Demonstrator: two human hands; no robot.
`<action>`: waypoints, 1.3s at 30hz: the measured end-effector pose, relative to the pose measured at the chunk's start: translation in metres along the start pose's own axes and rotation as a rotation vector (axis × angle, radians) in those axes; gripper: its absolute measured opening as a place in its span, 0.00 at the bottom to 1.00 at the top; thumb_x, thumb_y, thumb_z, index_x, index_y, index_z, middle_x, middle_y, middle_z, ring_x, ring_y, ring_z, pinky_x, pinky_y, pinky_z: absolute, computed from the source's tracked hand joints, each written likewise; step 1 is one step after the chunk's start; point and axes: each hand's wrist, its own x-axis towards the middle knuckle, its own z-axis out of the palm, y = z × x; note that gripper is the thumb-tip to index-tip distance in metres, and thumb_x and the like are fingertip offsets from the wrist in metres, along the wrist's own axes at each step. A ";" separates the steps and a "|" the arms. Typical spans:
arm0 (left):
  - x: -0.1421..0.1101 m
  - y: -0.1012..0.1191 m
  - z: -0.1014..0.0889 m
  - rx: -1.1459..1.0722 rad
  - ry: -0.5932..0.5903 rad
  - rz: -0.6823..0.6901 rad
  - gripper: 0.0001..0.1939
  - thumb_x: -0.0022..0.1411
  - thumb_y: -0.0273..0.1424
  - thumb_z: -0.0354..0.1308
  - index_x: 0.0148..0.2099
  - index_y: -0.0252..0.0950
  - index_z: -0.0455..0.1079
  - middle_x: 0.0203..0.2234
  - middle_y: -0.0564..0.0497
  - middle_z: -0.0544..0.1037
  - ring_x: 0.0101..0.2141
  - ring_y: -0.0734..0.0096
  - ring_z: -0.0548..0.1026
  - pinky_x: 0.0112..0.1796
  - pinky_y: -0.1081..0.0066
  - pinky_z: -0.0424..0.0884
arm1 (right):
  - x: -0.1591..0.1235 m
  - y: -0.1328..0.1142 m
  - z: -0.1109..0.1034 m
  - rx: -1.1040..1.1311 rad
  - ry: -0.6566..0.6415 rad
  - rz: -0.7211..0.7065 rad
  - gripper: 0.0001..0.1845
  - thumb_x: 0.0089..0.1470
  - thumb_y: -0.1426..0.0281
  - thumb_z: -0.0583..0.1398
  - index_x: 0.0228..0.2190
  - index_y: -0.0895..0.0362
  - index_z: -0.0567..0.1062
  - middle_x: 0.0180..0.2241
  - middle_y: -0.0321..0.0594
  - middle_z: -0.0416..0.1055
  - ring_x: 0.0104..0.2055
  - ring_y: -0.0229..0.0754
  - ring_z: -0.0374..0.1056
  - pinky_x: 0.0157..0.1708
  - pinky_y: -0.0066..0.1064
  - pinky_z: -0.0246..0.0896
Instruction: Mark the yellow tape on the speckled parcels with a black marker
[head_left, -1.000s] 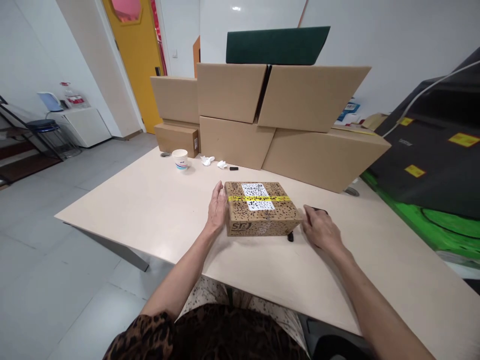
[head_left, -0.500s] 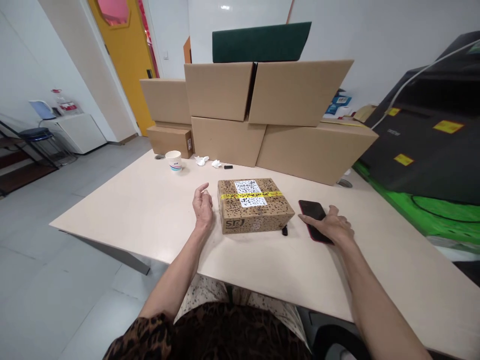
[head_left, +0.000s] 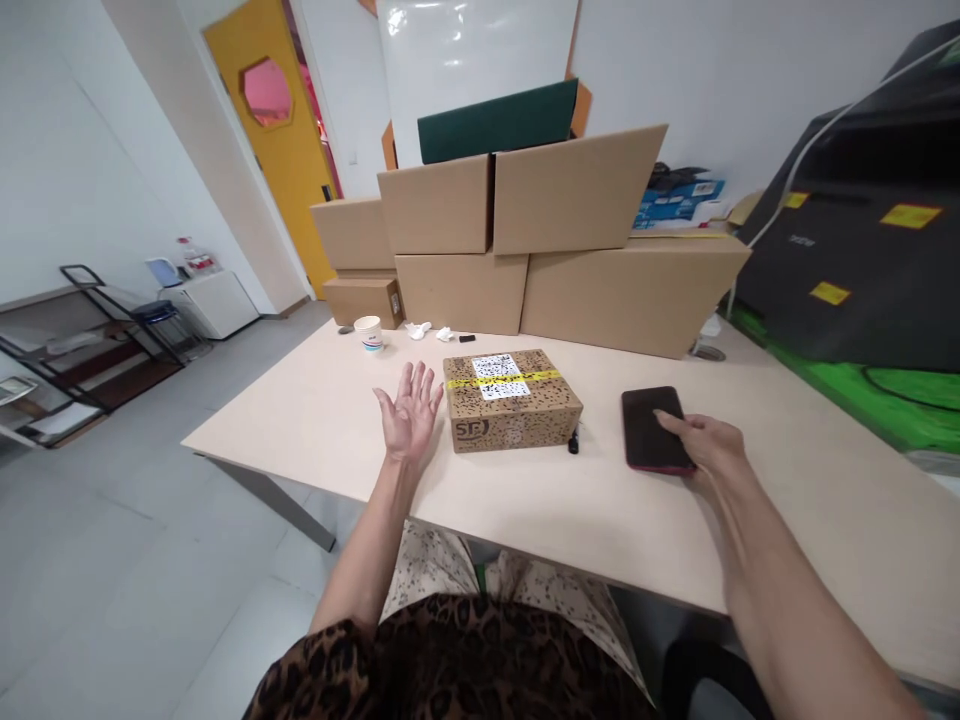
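A small speckled cardboard parcel [head_left: 511, 400] with a white label and yellow tape lies on the beige table [head_left: 315, 420]. My left hand [head_left: 407, 412] is raised just left of the parcel, palm up, fingers spread, holding nothing. My right hand [head_left: 705, 442] rests on the near end of a dark phone [head_left: 651, 425] lying flat to the right of the parcel, fingers laid over it. A small black object [head_left: 573, 442] sits by the parcel's right front corner.
Large plain cardboard boxes [head_left: 570, 250] are stacked along the table's far edge, with a dark green board [head_left: 499, 120] on top. A paper cup [head_left: 368, 332] and crumpled tissues [head_left: 427, 329] lie behind the parcel. A yellow door [head_left: 281, 150] and metal shelves [head_left: 82, 350] are at left.
My left hand came off the parcel's left side and opened palm up. My right hand slid the phone out to the right, away from the parcel.
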 end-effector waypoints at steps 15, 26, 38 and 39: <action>-0.111 -0.015 0.042 0.306 -0.136 -0.121 0.33 0.66 0.54 0.56 0.64 0.38 0.67 0.52 0.39 0.79 0.46 0.60 0.81 0.49 0.62 0.75 | -0.169 -0.080 0.022 0.657 -0.461 -0.110 0.28 0.40 0.50 0.72 0.39 0.54 0.79 0.35 0.40 0.80 0.37 0.47 0.78 0.40 0.39 0.76; -0.129 -0.053 0.052 0.623 -0.139 -0.036 0.28 0.58 0.52 0.65 0.50 0.37 0.66 0.28 0.52 0.78 0.18 0.75 0.71 0.17 0.74 0.65 | -0.221 -0.094 0.074 0.718 -0.651 -0.205 0.29 0.52 0.53 0.68 0.50 0.56 0.74 0.41 0.44 0.80 0.37 0.45 0.76 0.32 0.32 0.74; -0.093 -0.047 0.052 0.668 -0.120 0.048 0.30 0.60 0.57 0.61 0.49 0.38 0.62 0.21 0.58 0.73 0.14 0.76 0.69 0.13 0.76 0.60 | -0.212 -0.097 0.089 0.646 -0.733 -0.236 0.34 0.52 0.51 0.66 0.57 0.53 0.72 0.25 0.33 0.73 0.13 0.35 0.59 0.11 0.30 0.59; -0.091 -0.047 0.051 0.676 -0.122 0.044 0.30 0.59 0.57 0.61 0.49 0.38 0.62 0.21 0.57 0.74 0.14 0.75 0.70 0.13 0.76 0.60 | -0.210 -0.097 0.091 0.639 -0.743 -0.236 0.35 0.52 0.51 0.66 0.57 0.53 0.71 0.26 0.33 0.74 0.13 0.35 0.59 0.11 0.31 0.60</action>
